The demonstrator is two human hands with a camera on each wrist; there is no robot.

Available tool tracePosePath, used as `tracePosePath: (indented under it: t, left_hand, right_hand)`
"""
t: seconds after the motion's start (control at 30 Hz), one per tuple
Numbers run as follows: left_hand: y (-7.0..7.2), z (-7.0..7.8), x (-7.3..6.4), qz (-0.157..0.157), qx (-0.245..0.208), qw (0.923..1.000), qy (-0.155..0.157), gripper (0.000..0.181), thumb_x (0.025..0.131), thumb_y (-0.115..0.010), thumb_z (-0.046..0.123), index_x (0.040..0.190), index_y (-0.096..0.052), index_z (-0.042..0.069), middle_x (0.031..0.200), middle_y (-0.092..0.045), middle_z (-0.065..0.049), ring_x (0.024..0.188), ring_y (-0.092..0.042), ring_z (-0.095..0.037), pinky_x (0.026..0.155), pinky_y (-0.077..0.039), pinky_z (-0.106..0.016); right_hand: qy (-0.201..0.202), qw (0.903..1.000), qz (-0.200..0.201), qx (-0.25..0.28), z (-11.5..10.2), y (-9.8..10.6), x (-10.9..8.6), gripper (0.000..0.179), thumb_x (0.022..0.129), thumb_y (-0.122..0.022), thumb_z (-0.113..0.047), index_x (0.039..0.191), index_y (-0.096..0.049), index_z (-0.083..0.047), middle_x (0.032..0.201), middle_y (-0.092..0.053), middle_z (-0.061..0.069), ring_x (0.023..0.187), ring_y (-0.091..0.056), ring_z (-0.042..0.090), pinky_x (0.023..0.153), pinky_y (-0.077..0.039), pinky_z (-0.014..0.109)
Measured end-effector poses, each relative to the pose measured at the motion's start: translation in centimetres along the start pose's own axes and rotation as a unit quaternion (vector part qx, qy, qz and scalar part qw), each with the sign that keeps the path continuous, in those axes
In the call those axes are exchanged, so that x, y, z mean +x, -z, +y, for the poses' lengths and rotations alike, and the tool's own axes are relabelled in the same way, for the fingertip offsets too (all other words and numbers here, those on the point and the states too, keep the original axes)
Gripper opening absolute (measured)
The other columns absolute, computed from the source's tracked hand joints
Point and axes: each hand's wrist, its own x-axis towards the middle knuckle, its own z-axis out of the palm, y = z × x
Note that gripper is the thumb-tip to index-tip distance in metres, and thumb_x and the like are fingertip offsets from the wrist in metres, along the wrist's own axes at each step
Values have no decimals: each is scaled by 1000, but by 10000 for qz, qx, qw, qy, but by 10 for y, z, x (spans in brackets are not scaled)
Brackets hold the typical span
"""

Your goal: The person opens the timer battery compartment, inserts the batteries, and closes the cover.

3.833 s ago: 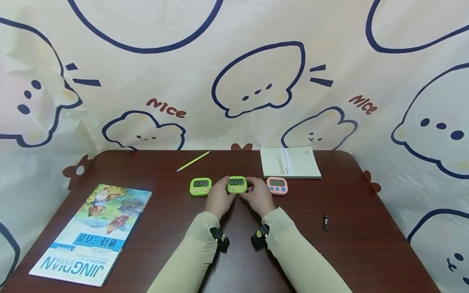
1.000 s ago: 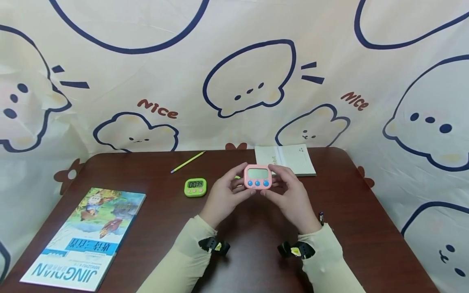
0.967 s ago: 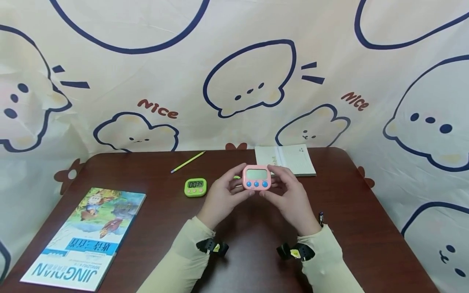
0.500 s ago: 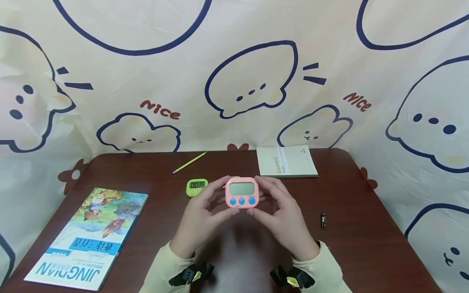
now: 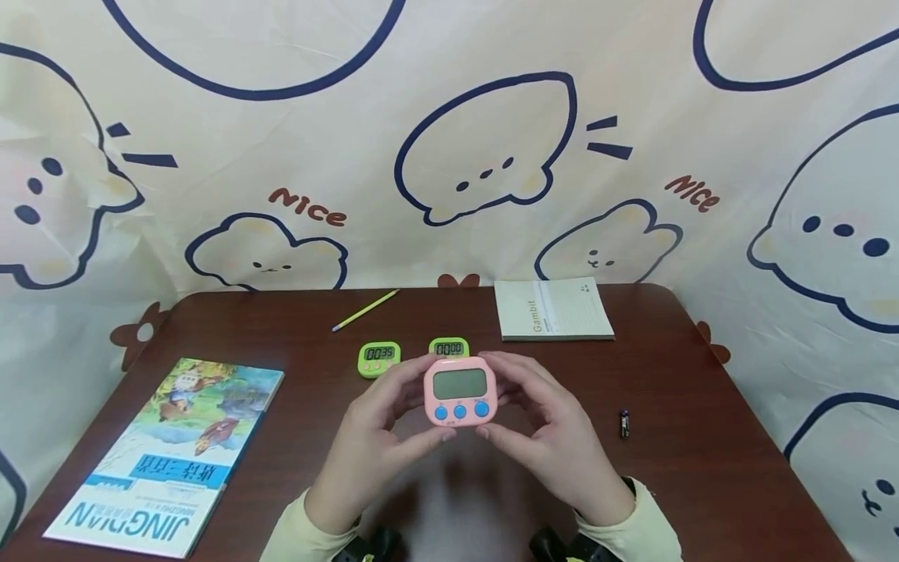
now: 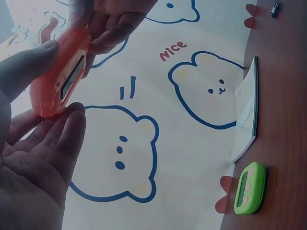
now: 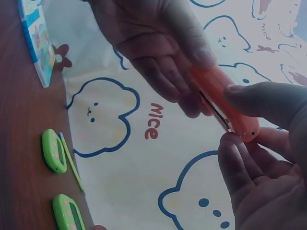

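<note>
A pink digital timer (image 5: 460, 392) with a blank screen and blue buttons is raised above the table, its face toward the head camera. My left hand (image 5: 379, 437) pinches its left side, thumb at the lower edge and fingers at the upper. On the other side my right hand (image 5: 551, 433) pinches it the same way. The left wrist view shows the pink timer (image 6: 57, 76) edge-on between both hands. Behind it on the table stand two green timers: the left one (image 5: 379, 359) reads 00:35, and the other one (image 5: 449, 346), reading 00:00, is partly covered by the pink timer.
A book with a picture cover (image 5: 168, 460) lies at the left of the brown table (image 5: 702, 484). A yellow-green pencil (image 5: 365, 311) and a white notebook (image 5: 555, 310) lie near the back edge. One small battery (image 5: 624, 424) is at the right. A printed cloth (image 5: 492, 39) hangs behind.
Both hands have picked the pink timer up from beside the notebook and brought it left and closer to the head camera. The left green timer has gone from 00:33 to 00:35.
</note>
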Motion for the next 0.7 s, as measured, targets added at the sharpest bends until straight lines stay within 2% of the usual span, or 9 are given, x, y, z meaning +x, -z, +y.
tracePosePath:
  t: [0.17, 0.37, 0.7]
  left_hand:
    - [-1, 2, -1, -46, -85, 9999, -59, 77, 76, -89, 11, 143, -53, 20, 131, -62, 7, 111, -66, -13, 93, -55, -31]
    - [0, 3, 0, -191, -261, 9991, -281, 77, 75, -88, 8, 143, -53, 16, 134, -61, 3, 112, -66, -17, 93, -56, -33]
    - [0, -1, 0, -403, -398, 9975, -428, 76, 78, -86, 8, 145, -51, 8, 137, -58, -7, 117, -64, -22, 95, -54, -33]
  right_hand:
    - [10, 9999, -102, -70, 0, 3, -1, 68, 82, -82, -2, 143, -54, -12, 136, -57, 3, 101, -61, 19, 88, -57, 28]
    - [88, 9994, -290, -135, 2, 9, 0, 70, 80, -86, -9, 142, -55, -13, 133, -60, 2, 103, -63, 19, 89, -57, 30]
    - [43, 9996, -264, 106, 11, 11, -1, 68, 76, -88, -6, 137, -59, -11, 124, -64, 2, 99, -63, 21, 85, -58, 33]
